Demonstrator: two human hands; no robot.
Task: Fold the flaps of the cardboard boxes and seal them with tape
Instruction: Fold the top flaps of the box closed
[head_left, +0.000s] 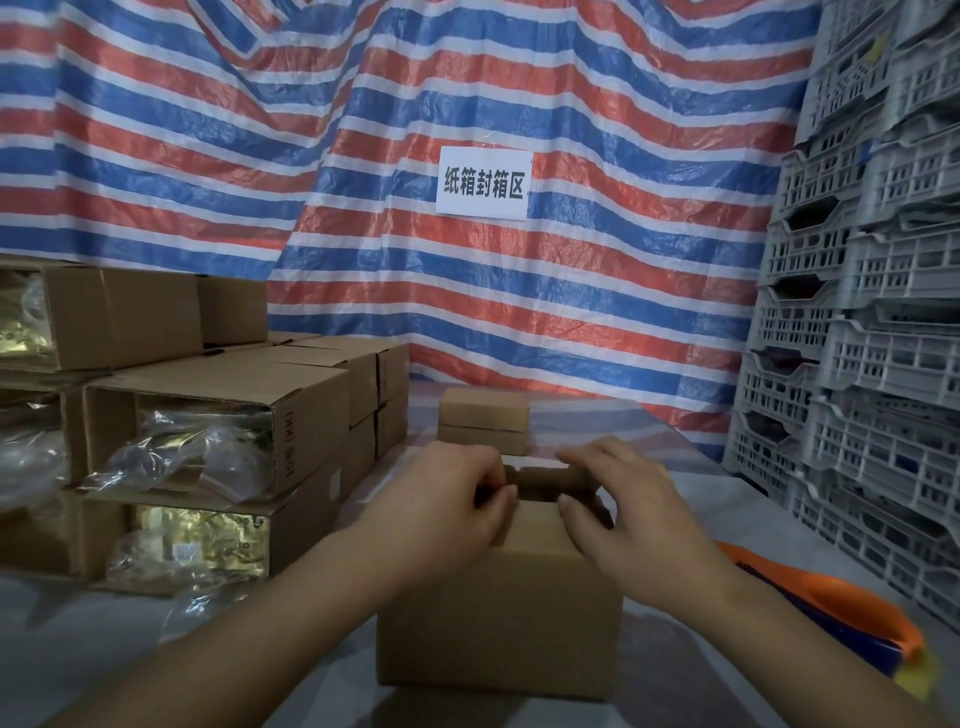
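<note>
Left hand (457, 506) and right hand (613, 499) both pinch far flap (540, 480) atop cardboard box (498, 608); tape dispenser (831, 608) lies at 3 o'clock.

Two hands (447, 499) (613, 499), one near box (498, 613), one paper sign (483, 182), one orange scoop (831, 608)
</note>
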